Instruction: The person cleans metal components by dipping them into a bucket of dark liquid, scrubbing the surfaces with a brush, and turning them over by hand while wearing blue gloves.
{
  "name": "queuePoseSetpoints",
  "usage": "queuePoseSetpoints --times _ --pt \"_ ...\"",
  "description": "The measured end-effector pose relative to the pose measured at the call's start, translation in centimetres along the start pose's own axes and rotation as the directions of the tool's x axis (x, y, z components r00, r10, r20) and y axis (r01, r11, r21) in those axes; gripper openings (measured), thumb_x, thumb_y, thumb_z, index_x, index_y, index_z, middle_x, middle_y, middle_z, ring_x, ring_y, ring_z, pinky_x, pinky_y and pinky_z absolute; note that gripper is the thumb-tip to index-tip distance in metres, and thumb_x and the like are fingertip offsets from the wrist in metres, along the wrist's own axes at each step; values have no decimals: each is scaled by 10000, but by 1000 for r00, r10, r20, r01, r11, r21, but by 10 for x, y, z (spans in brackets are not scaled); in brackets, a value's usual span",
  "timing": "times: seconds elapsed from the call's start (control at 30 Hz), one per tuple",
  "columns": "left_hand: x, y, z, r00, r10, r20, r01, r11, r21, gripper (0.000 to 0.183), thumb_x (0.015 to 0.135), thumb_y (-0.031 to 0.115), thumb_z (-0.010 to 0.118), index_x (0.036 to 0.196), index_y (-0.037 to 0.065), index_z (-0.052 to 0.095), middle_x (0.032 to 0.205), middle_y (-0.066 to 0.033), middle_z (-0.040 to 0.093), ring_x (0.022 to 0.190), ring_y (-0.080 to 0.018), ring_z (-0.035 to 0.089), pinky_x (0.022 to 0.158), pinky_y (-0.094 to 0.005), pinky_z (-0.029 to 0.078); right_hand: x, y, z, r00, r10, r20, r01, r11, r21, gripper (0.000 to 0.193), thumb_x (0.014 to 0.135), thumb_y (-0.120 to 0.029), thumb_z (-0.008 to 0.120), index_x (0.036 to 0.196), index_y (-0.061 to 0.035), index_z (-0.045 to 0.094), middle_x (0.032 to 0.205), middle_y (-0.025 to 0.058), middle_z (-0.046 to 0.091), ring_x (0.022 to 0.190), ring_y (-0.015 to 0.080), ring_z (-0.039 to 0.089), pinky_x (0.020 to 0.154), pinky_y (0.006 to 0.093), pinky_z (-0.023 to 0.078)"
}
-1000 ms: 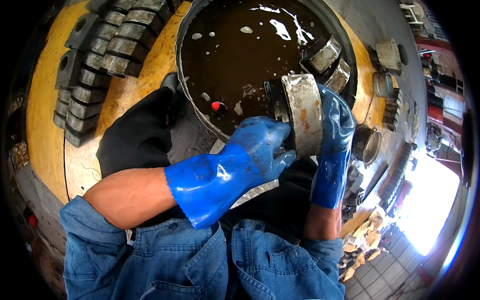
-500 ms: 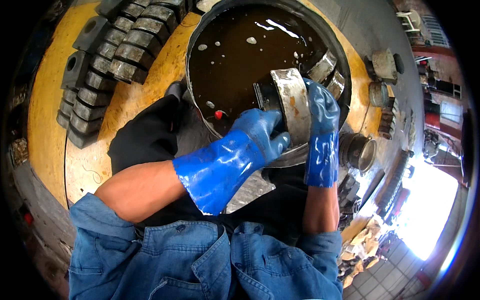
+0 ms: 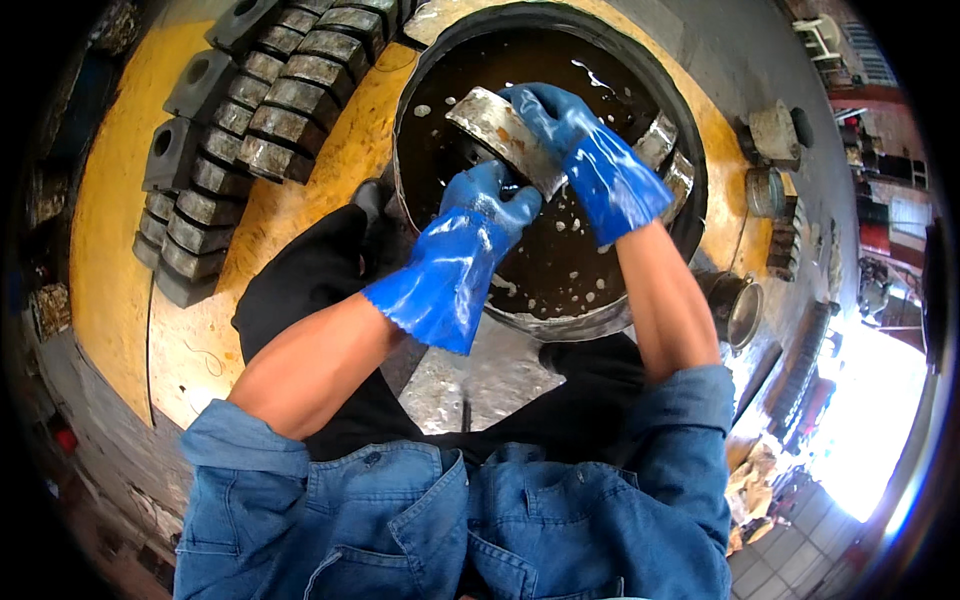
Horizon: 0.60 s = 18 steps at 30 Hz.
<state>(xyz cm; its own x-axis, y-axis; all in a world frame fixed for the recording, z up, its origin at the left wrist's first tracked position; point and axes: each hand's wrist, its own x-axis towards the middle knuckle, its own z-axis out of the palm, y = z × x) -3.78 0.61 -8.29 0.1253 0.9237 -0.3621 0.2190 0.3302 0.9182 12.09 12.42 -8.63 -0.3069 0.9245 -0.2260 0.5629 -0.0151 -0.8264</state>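
Swung toward ten o'clock over tub (image 3: 572,325), right hand (image 3: 552,118) clasps metal block (image 3: 497,125), fingers curled; left hand (image 3: 487,192) bends fingers at block's seven, hold unclear.

My left hand (image 3: 480,195) and right hand (image 3: 550,120) wear glossy blue gauntlet gloves (image 3: 432,285): hand section duller blue, flared cuff brighter, left cuff edge finely serrated. Upper garment: blue denim jacket (image 3: 400,525) with stitched seams and a small dark button (image 3: 372,458); sleeves (image 3: 245,440) turned back, forearms bare. Lower garment: black trousers (image 3: 285,290). Footwear: dark shoe (image 3: 370,200), partly visible.
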Motion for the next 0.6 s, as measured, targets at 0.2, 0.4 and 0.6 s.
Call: queuePoseSetpoints --times 0.2,0.4,0.6 --pt "32 11 0 996 62 65 -68 992 104 473 865 334 763 1210 11 751 1145 -230 774 1063 -364 753 965 -418 580 18 13 -12 997 11 -82 -29 975 -221 544 1080 -532 547 1382 -104 693 1348 192 712 1258 344 668 1104 437 494" --pt "58 64 -62 992 73 100 -118 808 578 494 904 337 819 1273 16 751 1112 -171 803 990 -259 769 940 -382 583 39 28 -28 999 -40 34 47 968 -247 607 1024 -635 603 1297 -111 744 1189 168 764 1034 303 711 968 442 549" --pt "102 43 -94 864 482 143 -415 522 745 833 779 225 943 1504 79 560 1416 -189 668 1301 -321 653 1125 -408 520 -17 -83 -32 994 77 -80 -109 816 -568 439 1093 -425 456 1159 -110 755 1095 190 767 983 399 736 828 498 559"
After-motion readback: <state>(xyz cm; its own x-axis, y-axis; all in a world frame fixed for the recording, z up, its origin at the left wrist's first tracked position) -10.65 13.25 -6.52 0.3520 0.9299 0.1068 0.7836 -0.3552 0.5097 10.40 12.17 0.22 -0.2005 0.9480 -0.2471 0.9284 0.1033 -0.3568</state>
